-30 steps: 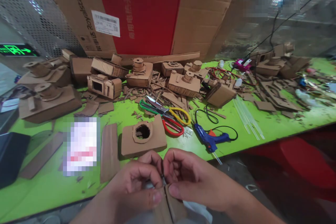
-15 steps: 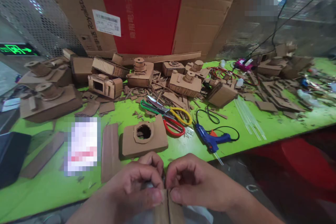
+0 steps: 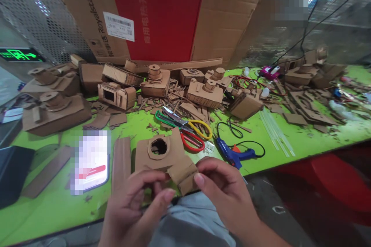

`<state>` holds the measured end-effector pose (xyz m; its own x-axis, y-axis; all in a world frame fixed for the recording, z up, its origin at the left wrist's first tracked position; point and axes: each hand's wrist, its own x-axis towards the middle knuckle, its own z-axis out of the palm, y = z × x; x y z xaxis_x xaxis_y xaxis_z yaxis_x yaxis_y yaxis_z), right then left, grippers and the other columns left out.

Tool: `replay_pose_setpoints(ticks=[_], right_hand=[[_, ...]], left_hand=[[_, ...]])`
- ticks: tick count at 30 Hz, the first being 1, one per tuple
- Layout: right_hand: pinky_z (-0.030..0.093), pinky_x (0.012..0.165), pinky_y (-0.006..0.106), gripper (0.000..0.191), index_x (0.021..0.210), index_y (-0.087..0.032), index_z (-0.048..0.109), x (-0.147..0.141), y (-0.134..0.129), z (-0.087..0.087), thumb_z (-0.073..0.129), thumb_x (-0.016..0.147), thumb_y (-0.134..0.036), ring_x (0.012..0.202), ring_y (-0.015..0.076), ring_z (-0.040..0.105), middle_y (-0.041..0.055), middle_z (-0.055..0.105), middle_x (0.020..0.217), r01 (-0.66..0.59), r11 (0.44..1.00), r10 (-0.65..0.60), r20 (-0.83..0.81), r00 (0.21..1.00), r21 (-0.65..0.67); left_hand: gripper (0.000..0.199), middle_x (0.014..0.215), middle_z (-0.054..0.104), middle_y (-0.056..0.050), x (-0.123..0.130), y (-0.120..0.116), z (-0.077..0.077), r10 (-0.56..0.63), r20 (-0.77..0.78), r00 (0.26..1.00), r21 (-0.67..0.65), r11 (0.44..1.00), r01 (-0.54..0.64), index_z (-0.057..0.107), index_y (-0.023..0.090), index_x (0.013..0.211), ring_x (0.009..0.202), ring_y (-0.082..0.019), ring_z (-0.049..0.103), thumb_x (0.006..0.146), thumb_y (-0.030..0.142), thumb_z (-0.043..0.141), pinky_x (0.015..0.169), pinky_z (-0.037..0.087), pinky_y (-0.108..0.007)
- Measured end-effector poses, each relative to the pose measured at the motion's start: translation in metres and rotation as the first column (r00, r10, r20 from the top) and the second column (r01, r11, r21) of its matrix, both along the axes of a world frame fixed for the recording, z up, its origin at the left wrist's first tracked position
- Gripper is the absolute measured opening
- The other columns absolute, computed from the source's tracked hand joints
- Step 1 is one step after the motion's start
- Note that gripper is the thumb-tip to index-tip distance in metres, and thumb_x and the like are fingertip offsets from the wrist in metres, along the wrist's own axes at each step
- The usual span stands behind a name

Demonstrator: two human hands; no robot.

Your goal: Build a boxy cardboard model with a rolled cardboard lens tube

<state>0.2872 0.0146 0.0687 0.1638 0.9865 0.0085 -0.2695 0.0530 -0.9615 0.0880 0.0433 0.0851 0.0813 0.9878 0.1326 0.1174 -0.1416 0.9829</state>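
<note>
A small folded cardboard piece [image 3: 185, 177] is pinched at its right end by my right hand [image 3: 224, 189], in front of the table's near edge. My left hand [image 3: 139, 200] is by the piece's left side, thumb and fingers apart; whether its fingertips touch the piece is hard to tell. Just behind lies a cardboard box with a round hole [image 3: 145, 154], partly covered by the piece and my left fingers. Right of it rest yellow-and-red-handled scissors [image 3: 199, 127], a green cutter [image 3: 164, 119] and a blue glue gun [image 3: 233, 152].
On the green table [image 3: 52, 212] lie a lit phone [image 3: 92, 162] and a cardboard strip [image 3: 121, 162]. Several cardboard camera models [image 3: 205, 92] and scraps stand along the back. Clear glue sticks [image 3: 276, 133] lie at the right; a red stool [image 3: 339, 185] is beyond the edge.
The cardboard piece has moved up and away from me and is now tilted. My left hand has loosened and shifted left, while my right hand still pinches the piece.
</note>
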Motion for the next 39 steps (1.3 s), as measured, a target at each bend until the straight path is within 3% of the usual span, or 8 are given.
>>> replay_pose_setpoints(ticks=[2, 6, 17, 24, 28, 31, 36, 39], right_hand=[[0.059, 0.071, 0.017, 0.002, 0.096, -0.028, 0.085, -0.003, -0.001, -0.002, 0.087, 0.096, -0.028, 0.077, 0.0121, 0.071, 0.0004, 0.08, 0.087, 0.027, 0.996, -0.032, 0.06, 0.998, 0.085], [0.062, 0.081, 0.021, 0.017, 0.102, -0.031, 0.086, -0.009, -0.003, -0.004, 0.084, 0.094, -0.016, 0.087, 0.0138, 0.076, -0.0001, 0.082, 0.094, 0.02, 0.98, -0.049, 0.138, 0.989, 0.2], [0.056, 0.073, 0.026, 0.007, 0.093, -0.026, 0.08, -0.008, -0.007, -0.002, 0.085, 0.096, -0.028, 0.079, 0.0159, 0.064, 0.0009, 0.072, 0.086, -0.058, 0.995, 0.049, 0.106, 0.993, 0.086], [0.055, 0.075, 0.026, 0.008, 0.092, -0.026, 0.08, -0.014, -0.005, -0.002, 0.083, 0.097, -0.021, 0.081, 0.0153, 0.065, -0.0004, 0.071, 0.083, -0.021, 0.979, -0.006, 0.132, 0.991, 0.202], [0.057, 0.075, 0.027, 0.009, 0.097, -0.027, 0.084, -0.011, 0.0, -0.002, 0.089, 0.093, -0.022, 0.083, 0.0163, 0.069, 0.001, 0.077, 0.089, -0.054, 0.985, 0.029, 0.152, 0.988, 0.164], [0.057, 0.073, 0.028, 0.017, 0.1, -0.026, 0.084, -0.009, 0.001, -0.001, 0.094, 0.087, -0.023, 0.081, 0.0173, 0.068, 0.002, 0.078, 0.09, -0.067, 0.982, 0.033, 0.187, 0.982, 0.176], [0.055, 0.073, 0.029, 0.011, 0.092, -0.024, 0.077, -0.01, -0.003, 0.001, 0.08, 0.096, -0.014, 0.081, 0.0179, 0.066, 0.0018, 0.072, 0.084, -0.058, 0.958, -0.022, 0.275, 0.961, 0.281], [0.055, 0.073, 0.03, 0.013, 0.094, -0.024, 0.075, -0.011, -0.004, 0.002, 0.077, 0.097, -0.012, 0.081, 0.0183, 0.065, 0.002, 0.07, 0.084, -0.046, 0.952, -0.047, 0.294, 0.955, 0.303]], left_hand=[[0.007, 0.068, 0.075, 0.001, 0.003, -0.001, 0.003, -0.031, 0.0, 1.0, 0.021, 0.999, 0.031, 0.084, 0.023, 0.08, 0.056, -0.013, 0.072, 0.077, 0.018, 0.088, 0.055, 0.059, -0.016], [0.012, 0.066, 0.075, 0.001, 0.007, 0.0, 0.008, -0.007, -0.001, 1.0, 0.042, 0.999, 0.007, 0.082, 0.024, 0.071, 0.052, -0.012, 0.071, 0.078, 0.015, 0.083, 0.049, 0.056, -0.013], [0.016, 0.065, 0.071, 0.004, 0.004, -0.001, 0.013, -0.031, -0.157, 0.987, 0.218, 0.974, 0.066, 0.077, 0.025, 0.073, 0.054, -0.01, 0.067, 0.086, 0.017, 0.078, 0.053, 0.055, -0.013], [0.01, 0.068, 0.074, 0.002, 0.01, -0.003, 0.011, -0.069, -0.007, 0.998, 0.054, 0.996, 0.069, 0.083, 0.026, 0.077, 0.057, -0.013, 0.071, 0.083, 0.019, 0.081, 0.056, 0.06, -0.017], [0.022, 0.062, 0.068, -0.001, 0.007, -0.003, 0.01, -0.022, -0.017, 1.0, -0.047, 0.999, 0.021, 0.077, 0.021, 0.066, 0.051, -0.013, 0.065, 0.086, 0.029, 0.081, 0.045, 0.052, -0.016], [0.031, 0.064, 0.069, -0.004, 0.003, -0.004, 0.011, -0.056, -0.003, 0.998, -0.16, 0.986, 0.055, 0.075, 0.019, 0.067, 0.053, -0.016, 0.066, 0.09, 0.039, 0.08, 0.047, 0.056, -0.021], [0.033, 0.064, 0.068, -0.005, 0.002, -0.005, 0.012, -0.112, -0.037, 0.993, -0.151, 0.983, 0.106, 0.073, 0.018, 0.066, 0.057, -0.017, 0.066, 0.092, 0.037, 0.079, 0.05, 0.058, -0.022], [0.025, 0.062, 0.068, -0.003, 0.004, -0.004, 0.009, -0.114, 0.03, 0.993, -0.137, 0.984, 0.117, 0.076, 0.019, 0.067, 0.053, -0.014, 0.063, 0.089, 0.031, 0.081, 0.049, 0.055, -0.019]])
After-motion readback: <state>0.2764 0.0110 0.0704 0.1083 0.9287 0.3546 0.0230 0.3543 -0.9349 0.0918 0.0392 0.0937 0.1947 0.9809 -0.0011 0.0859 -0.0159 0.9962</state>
